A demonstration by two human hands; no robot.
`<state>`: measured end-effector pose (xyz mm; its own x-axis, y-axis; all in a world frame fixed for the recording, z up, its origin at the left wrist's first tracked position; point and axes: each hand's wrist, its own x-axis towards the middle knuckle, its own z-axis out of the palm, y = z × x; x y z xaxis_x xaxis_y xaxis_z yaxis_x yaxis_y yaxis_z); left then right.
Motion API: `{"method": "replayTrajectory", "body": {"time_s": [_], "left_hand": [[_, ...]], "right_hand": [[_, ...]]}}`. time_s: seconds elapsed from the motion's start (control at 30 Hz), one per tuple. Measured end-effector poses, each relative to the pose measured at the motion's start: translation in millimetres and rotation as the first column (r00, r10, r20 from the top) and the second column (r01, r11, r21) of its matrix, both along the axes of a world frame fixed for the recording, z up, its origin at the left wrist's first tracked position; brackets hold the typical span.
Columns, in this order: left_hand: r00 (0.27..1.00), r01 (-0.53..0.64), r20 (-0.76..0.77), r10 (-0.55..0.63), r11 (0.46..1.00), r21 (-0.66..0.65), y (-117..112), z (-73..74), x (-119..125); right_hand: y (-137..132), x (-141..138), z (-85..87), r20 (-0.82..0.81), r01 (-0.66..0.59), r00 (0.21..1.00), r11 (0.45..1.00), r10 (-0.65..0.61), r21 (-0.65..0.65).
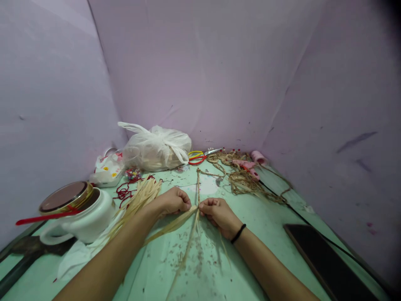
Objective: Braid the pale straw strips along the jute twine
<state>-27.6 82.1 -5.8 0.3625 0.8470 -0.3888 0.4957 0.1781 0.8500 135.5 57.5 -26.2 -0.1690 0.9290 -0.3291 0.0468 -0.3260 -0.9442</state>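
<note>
A thin braided cord [198,186] of dry plant fibre runs straight away from me on the pale green table. Loose strips fan out from its near end. My left hand [175,201] is closed, its thumb and fingers pinched at a wide pale fibre strip [177,222] that slants down to the left. Opposite it, my right hand [221,215] pinches the braid's near end, where the strips meet; the exact grip is hidden by the fingers. Beside my left forearm lies a bundle of flat straw-coloured strips [145,192].
At left are a white mug [95,217], a round lid [65,196], a red stick [46,218] and a hammer [29,246]. Behind sit a white plastic bag [156,146], scissors [203,155], coiled braid [242,182] and a pink glue gun [247,166]. A dark flat device [326,259] lies right.
</note>
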Motion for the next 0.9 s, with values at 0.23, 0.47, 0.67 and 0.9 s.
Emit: {"method": "replayTrajectory", "body": {"time_s": [0.23,0.47,0.67,0.9], "left_hand": [[0.999,-0.012,-0.03,0.012,1.0,-0.015,-6.8,9.9,5.2],[0.999,-0.009,-0.038,0.01,1.0,0.012,-12.0,16.5,11.7],[0.997,0.014,-0.073,-0.009,0.997,0.07,-12.3,8.9,13.0],[0.993,-0.01,-0.111,0.027,0.989,0.148,-16.1,8.9,18.4]], "right_hand": [[-0.5,0.3,2.5,0.006,0.0,1.0,1.0,0.0,0.007],[-1.8,-0.3,4.6,0.011,0.005,1.0,1.0,-0.004,-0.017],[-1.6,-0.7,5.2,-0.01,0.012,1.0,1.0,-0.012,-0.019],[-1.4,0.4,4.1,0.004,0.001,1.0,1.0,-0.001,-0.011]]}}
